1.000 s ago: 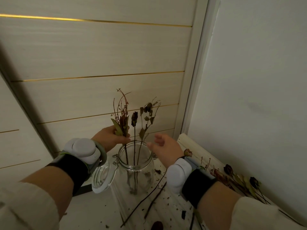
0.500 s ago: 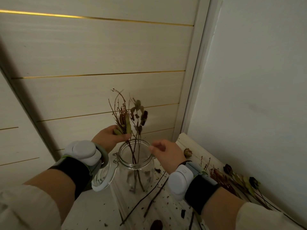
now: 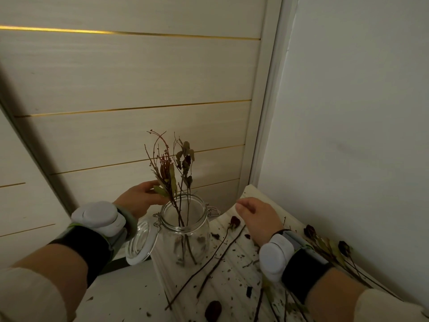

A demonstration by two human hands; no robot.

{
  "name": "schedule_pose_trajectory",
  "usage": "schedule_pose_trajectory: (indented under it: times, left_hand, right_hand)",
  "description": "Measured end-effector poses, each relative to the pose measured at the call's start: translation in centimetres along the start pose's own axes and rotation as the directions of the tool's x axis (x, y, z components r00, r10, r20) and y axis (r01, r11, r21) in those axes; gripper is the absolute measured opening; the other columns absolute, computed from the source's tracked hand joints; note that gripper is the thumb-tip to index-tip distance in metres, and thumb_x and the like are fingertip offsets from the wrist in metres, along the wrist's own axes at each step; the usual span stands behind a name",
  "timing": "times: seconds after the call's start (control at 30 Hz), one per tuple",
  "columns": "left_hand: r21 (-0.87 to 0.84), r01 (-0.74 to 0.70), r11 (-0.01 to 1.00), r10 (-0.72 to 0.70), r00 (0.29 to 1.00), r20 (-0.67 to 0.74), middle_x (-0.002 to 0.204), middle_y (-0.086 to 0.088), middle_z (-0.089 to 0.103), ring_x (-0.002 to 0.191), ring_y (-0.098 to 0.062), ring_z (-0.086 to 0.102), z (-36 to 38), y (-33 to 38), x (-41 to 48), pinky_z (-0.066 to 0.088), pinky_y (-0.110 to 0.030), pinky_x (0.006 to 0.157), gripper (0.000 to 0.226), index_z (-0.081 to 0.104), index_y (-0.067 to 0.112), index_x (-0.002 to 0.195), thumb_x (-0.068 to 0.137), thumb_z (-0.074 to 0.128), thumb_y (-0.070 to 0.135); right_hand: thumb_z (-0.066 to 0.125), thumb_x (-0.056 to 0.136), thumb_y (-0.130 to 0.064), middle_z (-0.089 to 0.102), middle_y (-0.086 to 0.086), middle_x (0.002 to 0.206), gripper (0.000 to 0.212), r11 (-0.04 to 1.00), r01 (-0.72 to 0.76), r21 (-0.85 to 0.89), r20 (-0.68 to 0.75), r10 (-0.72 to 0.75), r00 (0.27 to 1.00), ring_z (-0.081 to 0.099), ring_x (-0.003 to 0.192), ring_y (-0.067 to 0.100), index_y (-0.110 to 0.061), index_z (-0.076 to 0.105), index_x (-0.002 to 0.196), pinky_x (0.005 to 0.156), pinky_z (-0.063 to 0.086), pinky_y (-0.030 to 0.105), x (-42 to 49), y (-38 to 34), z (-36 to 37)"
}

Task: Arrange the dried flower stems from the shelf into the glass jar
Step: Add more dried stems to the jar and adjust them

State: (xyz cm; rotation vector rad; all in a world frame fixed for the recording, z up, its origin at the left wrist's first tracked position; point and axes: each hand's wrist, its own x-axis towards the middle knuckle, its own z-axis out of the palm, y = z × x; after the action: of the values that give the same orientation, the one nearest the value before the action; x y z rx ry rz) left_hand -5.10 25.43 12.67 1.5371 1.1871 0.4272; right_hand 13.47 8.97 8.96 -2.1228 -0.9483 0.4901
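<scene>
A clear glass jar (image 3: 185,231) stands on the white shelf (image 3: 234,270) with its hinged lid (image 3: 139,246) swung open to the left. Several dried flower stems (image 3: 173,168) stand in it, leaning left together. My left hand (image 3: 139,198) is at the jar's left rim and pinches the leafy stems just above the mouth. My right hand (image 3: 257,218) hovers to the right of the jar with fingers loosely curled and holds nothing. Loose dried stems (image 3: 209,268) and a dried rose (image 3: 235,221) lie on the shelf below it.
More dried roses and stems (image 3: 329,247) lie along the wall (image 3: 348,135) at the right. Crumbs and petal bits litter the shelf. A panelled door (image 3: 139,77) with gold strips stands right behind the jar.
My right hand let go of its stem and drew back to the right of the jar. The stems that stood apart have come together at my left hand.
</scene>
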Motion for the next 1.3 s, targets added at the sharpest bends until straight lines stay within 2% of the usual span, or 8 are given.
schedule_pose_trajectory:
  times: [0.07, 0.2, 0.33, 0.43, 0.53, 0.67, 0.93, 1.3]
  left_hand:
    - [-0.012, 0.018, 1.0, -0.019, 0.998, -0.062, 0.11, -0.003, 0.062, 0.107, -0.021, 0.048, 0.2, 0.2, -0.4, 0.035, -0.034, 0.094, 0.055, 0.048, 0.015, 0.133, 0.082, 0.059, -0.002]
    - [0.032, 0.001, 0.999, 0.007, 0.971, -0.241, 0.134, -0.008, 0.054, 0.124, -0.027, 0.047, 0.6, 1.4, -1.2, 0.036, -0.038, 0.107, 0.058, 0.045, 0.012, 0.137, 0.081, 0.051, -0.004]
    - [0.08, -0.062, 0.995, 0.089, 0.91, -0.405, 0.14, -0.013, 0.047, 0.125, -0.03, 0.045, 1.6, 3.5, -2.8, 0.033, -0.028, 0.09, 0.052, 0.04, 0.003, 0.14, 0.088, 0.046, 0.001]
    - [0.169, -0.124, 0.978, 0.19, 0.862, -0.47, 0.144, -0.012, 0.043, 0.127, -0.03, 0.045, 2.5, 4.9, -3.9, 0.036, -0.033, 0.1, 0.051, 0.037, 0.004, 0.141, 0.09, 0.045, 0.006]
    - [0.195, -0.187, 0.963, 0.262, 0.821, -0.508, 0.149, -0.007, 0.036, 0.123, -0.031, 0.049, 3.4, 6.0, -4.9, 0.041, -0.036, 0.095, 0.057, 0.032, 0.013, 0.144, 0.089, 0.048, 0.013]
    - [0.267, -0.269, 0.925, 0.37, 0.798, -0.477, 0.144, -0.008, 0.041, 0.121, -0.028, 0.05, 5.0, 7.7, -6.8, 0.039, -0.03, 0.091, 0.051, 0.041, 0.015, 0.14, 0.09, 0.048, 0.012]
    - [0.292, -0.368, 0.883, 0.448, 0.846, -0.289, 0.13, -0.003, 0.056, 0.111, -0.029, 0.058, 9.3, 9.0, -9.1, 0.046, -0.044, 0.1, 0.04, 0.052, 0.018, 0.13, 0.09, 0.046, 0.013]
    - [0.396, -0.294, 0.87, 0.34, 0.939, -0.051, 0.131, -0.005, 0.057, 0.116, -0.023, 0.055, 16.0, 5.0, -9.0, 0.042, -0.034, 0.103, 0.034, 0.055, 0.018, 0.126, 0.093, 0.045, 0.014]
  right_hand:
    - [0.046, 0.095, -0.032, 0.063, -0.001, 0.123, 0.031, 0.999, -0.03, -0.013, -0.011, 0.03, 0.999, 0.059, 0.111, 0.019, -0.023, 0.06, 0.121, 0.099, 0.045, 0.032, -0.4, 1.1, -1.0]
    - [0.043, 0.096, -0.03, 0.06, -0.002, 0.128, 0.031, 0.995, -0.046, -0.084, -0.009, 0.045, 0.999, 0.054, 0.118, 0.017, -0.024, 0.058, 0.123, 0.102, 0.039, 0.026, -0.9, 2.7, -2.3]
    - [0.042, 0.097, -0.027, 0.06, -0.001, 0.127, 0.03, 0.993, -0.056, -0.104, -0.029, 0.053, 0.998, 0.054, 0.117, 0.019, -0.022, 0.06, 0.121, 0.1, 0.039, 0.026, -1.6, 3.3, -3.6]
    - [0.042, 0.097, -0.027, 0.061, 0.0, 0.125, 0.029, 0.996, -0.048, -0.081, -0.042, 0.045, 0.998, 0.055, 0.115, 0.019, -0.022, 0.061, 0.119, 0.099, 0.039, 0.025, -2.2, 3.2, -4.6]
    - [0.044, 0.096, -0.029, 0.061, 0.0, 0.125, 0.029, 0.998, -0.056, -0.043, -0.067, 0.053, 0.996, 0.055, 0.115, 0.019, -0.023, 0.06, 0.119, 0.101, 0.041, 0.028, -2.9, 3.2, -5.6]
    - [0.043, 0.097, -0.029, 0.058, 0.0, 0.13, 0.031, 0.998, -0.062, -0.024, -0.083, 0.06, 0.995, 0.053, 0.12, 0.018, -0.022, 0.057, 0.124, 0.101, 0.038, 0.025, -3.9, 3.4, -7.1]
    - [0.045, 0.096, -0.03, 0.06, -0.001, 0.127, 0.031, 0.997, -0.071, 0.011, -0.095, 0.071, 0.993, 0.056, 0.115, 0.017, -0.024, 0.057, 0.124, 0.099, 0.041, 0.026, -5.1, 4.3, -9.2]
    - [0.047, 0.095, -0.029, 0.062, -0.001, 0.124, 0.03, 0.995, -0.101, -0.01, -0.139, 0.099, 0.985, 0.056, 0.115, 0.018, -0.023, 0.059, 0.122, 0.102, 0.042, 0.029, -6.0, 7.0, -11.1]
